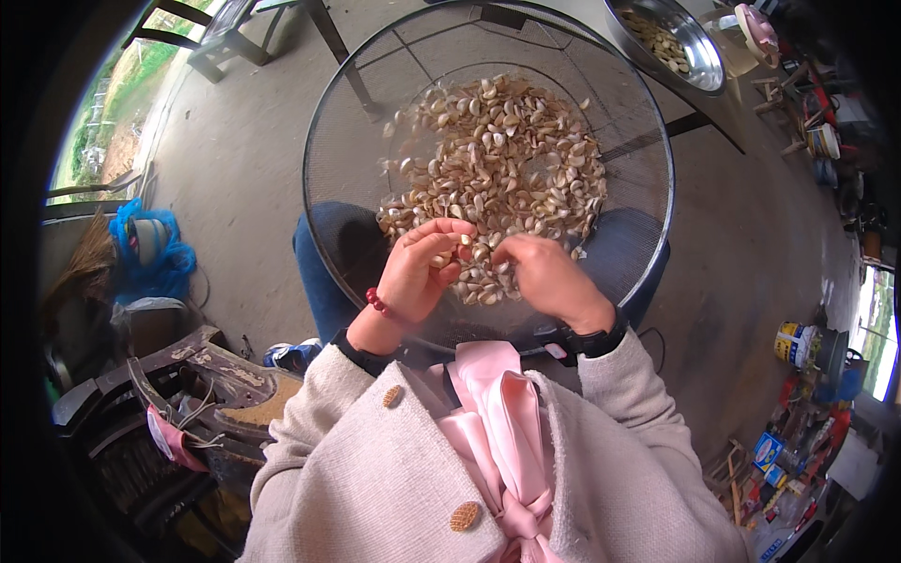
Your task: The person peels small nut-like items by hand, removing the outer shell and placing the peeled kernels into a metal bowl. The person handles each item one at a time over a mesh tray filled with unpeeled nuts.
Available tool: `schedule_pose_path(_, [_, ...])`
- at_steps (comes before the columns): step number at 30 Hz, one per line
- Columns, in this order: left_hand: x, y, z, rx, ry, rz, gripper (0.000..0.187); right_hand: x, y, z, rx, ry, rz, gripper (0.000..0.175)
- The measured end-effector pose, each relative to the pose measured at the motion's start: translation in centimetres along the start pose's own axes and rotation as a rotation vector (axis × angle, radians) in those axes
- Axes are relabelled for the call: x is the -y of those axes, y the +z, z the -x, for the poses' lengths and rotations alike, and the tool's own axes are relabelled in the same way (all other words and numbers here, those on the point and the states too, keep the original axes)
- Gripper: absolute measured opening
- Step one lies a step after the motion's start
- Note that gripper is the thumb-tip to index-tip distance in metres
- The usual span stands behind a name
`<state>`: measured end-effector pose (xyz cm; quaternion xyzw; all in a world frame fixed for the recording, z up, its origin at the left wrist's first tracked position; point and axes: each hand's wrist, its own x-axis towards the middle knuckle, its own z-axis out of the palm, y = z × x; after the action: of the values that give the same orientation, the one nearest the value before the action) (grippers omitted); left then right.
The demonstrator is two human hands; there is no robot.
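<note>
A round mesh sieve [665, 204] with a dark rim rests across my knees, holding a wide heap of garlic cloves [507, 155], most in their skins. My left hand [422, 271], with a red bead bracelet at the wrist, is over the near part of the heap. Its fingers are curled round a few cloves, and a pale clove [465, 240] shows at the fingertips. Just to the right, my right hand [545, 271] reaches down with its fingertips at the cloves; whether it grips one is hidden. A black band circles the right wrist.
Beyond the sieve at the upper right stands a steel bowl [714, 70] with pale cloves in it. A worn wooden chair [232, 380] is close on my left, near a blue net bag [176, 260]. Assorted containers and tools lie along the right side.
</note>
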<state>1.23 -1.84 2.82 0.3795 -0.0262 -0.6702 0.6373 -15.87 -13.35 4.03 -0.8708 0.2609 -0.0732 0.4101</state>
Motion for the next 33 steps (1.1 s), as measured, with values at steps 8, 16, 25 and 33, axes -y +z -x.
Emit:
schedule_pose_path(8, [0.6,-0.1,-0.4,0.072,-0.028,0.014,0.017,-3.5,-5.3,-2.1,-0.196,0.139,0.371,0.009])
schedule_pose_path(16, [0.3,0.2,-0.1,0.053,-0.055,-0.031,0.015,-6.5,-2.5,-5.0,-0.036,0.109,0.663,0.010])
schedule_pose_path(25, [0.7,0.6,-0.1,-0.045,-0.045,-0.178,0.023,-2.4,-4.9,-4.3,0.185,0.230,-0.096,0.016])
schedule_pose_path(33, [1.0,0.9,0.1,0.057,0.035,-0.321,0.026,1.3,-3.9,-2.5,0.481,0.256,-0.527,0.019])
